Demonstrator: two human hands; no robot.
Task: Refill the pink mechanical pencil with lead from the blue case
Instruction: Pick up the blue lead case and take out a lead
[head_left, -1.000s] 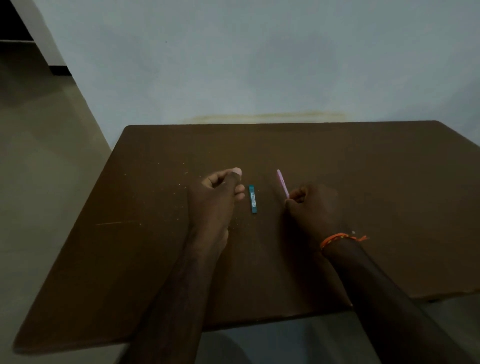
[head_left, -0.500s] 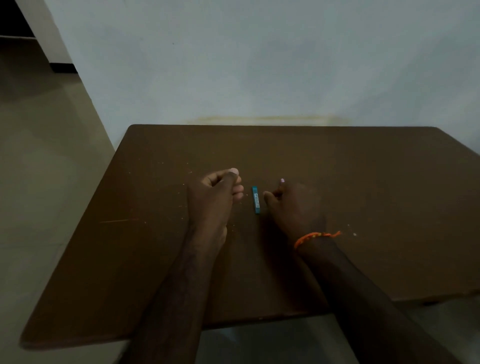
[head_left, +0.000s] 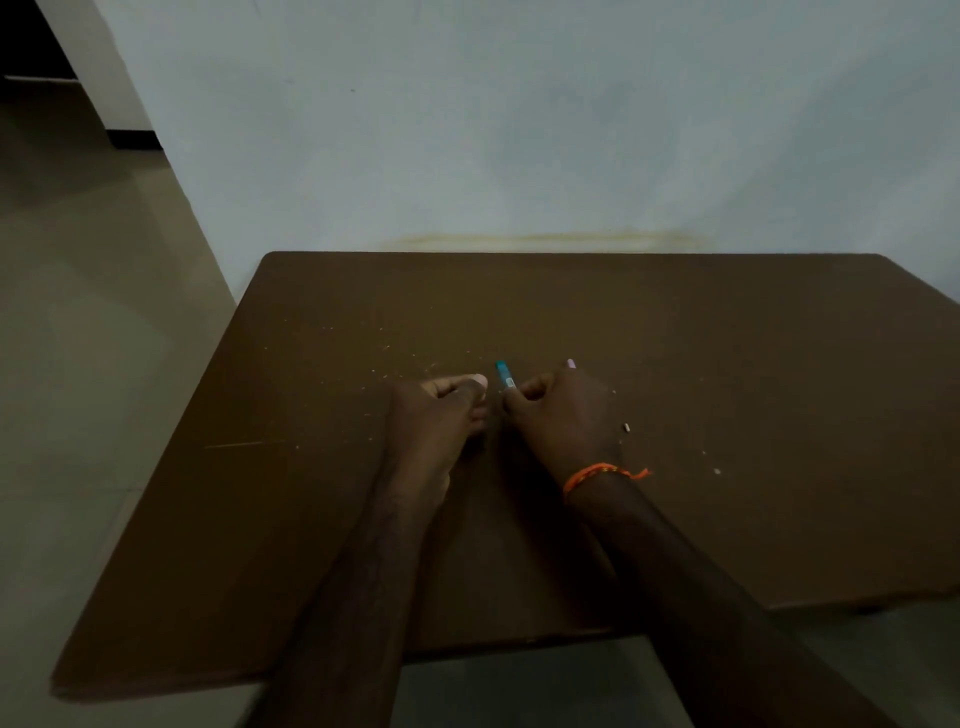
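Right hand (head_left: 563, 415) pinches the blue case (head_left: 505, 375) while also gripping the pink mechanical pencil (head_left: 571, 363); left hand (head_left: 441, 415) rests curled and empty-looking on the bench (head_left: 727, 364). Case looks unopened, so refilling has barely begun.

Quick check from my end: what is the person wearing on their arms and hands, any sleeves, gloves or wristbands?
Both forearms are bare to the frame's lower edge: no sleeves or gloves show. The right hand has a thin orange thread bracelet at the wrist, with a short loose end sticking out to the side. The left hand and its wrist carry nothing visible. No rings or watch show in this dim view.
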